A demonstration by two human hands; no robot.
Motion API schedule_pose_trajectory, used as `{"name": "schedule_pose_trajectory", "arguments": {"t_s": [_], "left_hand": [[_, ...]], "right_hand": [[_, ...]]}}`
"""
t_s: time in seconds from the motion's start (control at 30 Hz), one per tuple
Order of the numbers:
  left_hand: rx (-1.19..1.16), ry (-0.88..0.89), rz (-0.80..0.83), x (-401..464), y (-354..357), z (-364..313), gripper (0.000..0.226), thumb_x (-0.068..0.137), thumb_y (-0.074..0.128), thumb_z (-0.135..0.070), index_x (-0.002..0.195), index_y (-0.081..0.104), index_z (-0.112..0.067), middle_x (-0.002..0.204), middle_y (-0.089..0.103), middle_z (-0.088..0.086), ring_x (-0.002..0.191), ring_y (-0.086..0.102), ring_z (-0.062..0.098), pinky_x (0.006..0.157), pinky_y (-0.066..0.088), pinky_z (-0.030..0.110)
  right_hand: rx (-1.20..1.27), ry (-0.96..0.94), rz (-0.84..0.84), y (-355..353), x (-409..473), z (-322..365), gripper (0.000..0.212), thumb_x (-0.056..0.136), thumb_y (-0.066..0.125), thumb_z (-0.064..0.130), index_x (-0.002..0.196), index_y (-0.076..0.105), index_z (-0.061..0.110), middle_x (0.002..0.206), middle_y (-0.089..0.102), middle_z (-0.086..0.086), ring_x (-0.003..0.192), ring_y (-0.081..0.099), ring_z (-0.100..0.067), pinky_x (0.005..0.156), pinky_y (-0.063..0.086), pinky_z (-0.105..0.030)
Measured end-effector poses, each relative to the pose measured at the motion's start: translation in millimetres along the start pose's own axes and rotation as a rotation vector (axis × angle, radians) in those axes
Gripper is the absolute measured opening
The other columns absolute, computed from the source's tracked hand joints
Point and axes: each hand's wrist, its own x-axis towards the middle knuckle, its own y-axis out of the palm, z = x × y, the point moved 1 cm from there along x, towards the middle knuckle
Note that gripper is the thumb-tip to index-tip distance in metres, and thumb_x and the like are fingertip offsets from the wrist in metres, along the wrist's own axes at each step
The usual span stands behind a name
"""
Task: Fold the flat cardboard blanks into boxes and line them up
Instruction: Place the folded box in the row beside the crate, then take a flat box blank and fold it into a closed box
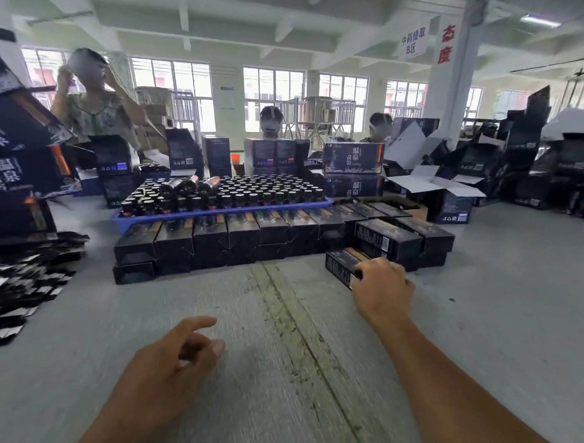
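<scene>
Nearest, the left hand (176,360) hovers over the grey floor (225,408) holding nothing, its fingers loosely curled and the forefinger stretched forward. Further out, the right hand (382,289) grips the near end of a folded black box (342,262), set at the right end of the row of folded black boxes (218,239). A heap of flat cardboard blanks (22,283) lies to the left, and beyond the row a blue tray (216,214) carries dark bottles (222,191).

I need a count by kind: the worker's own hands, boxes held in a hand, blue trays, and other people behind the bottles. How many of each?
Own hands: 2, left hand and right hand
Held box: 1
Blue tray: 1
Other people: 3
Total: 7
</scene>
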Motion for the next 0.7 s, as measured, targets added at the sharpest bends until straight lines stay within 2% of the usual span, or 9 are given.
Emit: {"name": "schedule_pose_trajectory", "arguments": {"t_s": [0.13, 0.3, 0.53, 0.63, 0.7], "left_hand": [[0.013, 0.003, -0.009, 0, 2, 1, 0.022, 0.089, 0.063, -0.047, 0.111, 0.058, -0.05, 0.097, 0.061, -0.045, 0.094, 0.059, -0.018, 0.075, 0.044, 0.009], [0.03, -0.01, -0.024, 2, 4, 1, 0.018, 0.092, 0.065, -0.041, 0.106, 0.059, -0.05, 0.091, 0.07, -0.025, 0.094, 0.064, -0.006, 0.077, 0.045, 0.01], [0.112, -0.027, -0.005, 4, 6, 3, 0.011, 0.094, 0.06, -0.047, 0.102, 0.057, -0.054, 0.093, 0.067, -0.032, 0.093, 0.062, -0.007, 0.086, 0.05, 0.017], [0.12, -0.035, -0.008, 4, 7, 4, 0.015, 0.095, 0.059, -0.048, 0.11, 0.059, -0.051, 0.093, 0.066, -0.032, 0.092, 0.062, -0.009, 0.081, 0.048, 0.012], [0.105, -0.027, -0.024, 4, 8, 6, 0.02, 0.096, 0.057, -0.049, 0.116, 0.061, -0.047, 0.092, 0.066, -0.029, 0.09, 0.061, -0.008, 0.082, 0.05, 0.015]], "right_hand": [[-0.079, -0.021, 0.013, 4, -2, 8, 0.032, 0.096, 0.049, 0.023, 0.126, 0.062, 0.023, 0.129, 0.057, -0.001, 0.123, 0.044, -0.025, 0.095, 0.04, -0.046], [-0.161, 0.015, 0.148, 9, 11, 15, 0.041, 0.098, 0.045, 0.022, 0.138, 0.049, 0.018, 0.146, 0.046, -0.004, 0.136, 0.033, -0.03, 0.106, 0.036, -0.051], [-0.183, 0.005, 0.251, 10, 24, 12, 0.055, 0.102, 0.044, 0.032, 0.152, 0.03, 0.015, 0.161, 0.027, -0.005, 0.149, 0.018, -0.032, 0.115, 0.027, -0.052], [-0.175, -0.023, 0.283, 9, 17, 17, 0.059, 0.103, 0.039, 0.032, 0.157, 0.02, 0.016, 0.167, 0.013, -0.002, 0.152, 0.007, -0.031, 0.118, 0.022, -0.052], [-0.198, -0.075, 0.217, 10, 15, 22, 0.056, 0.102, 0.039, 0.03, 0.155, 0.025, 0.019, 0.167, 0.016, -0.001, 0.152, 0.012, -0.029, 0.116, 0.026, -0.051]]}}
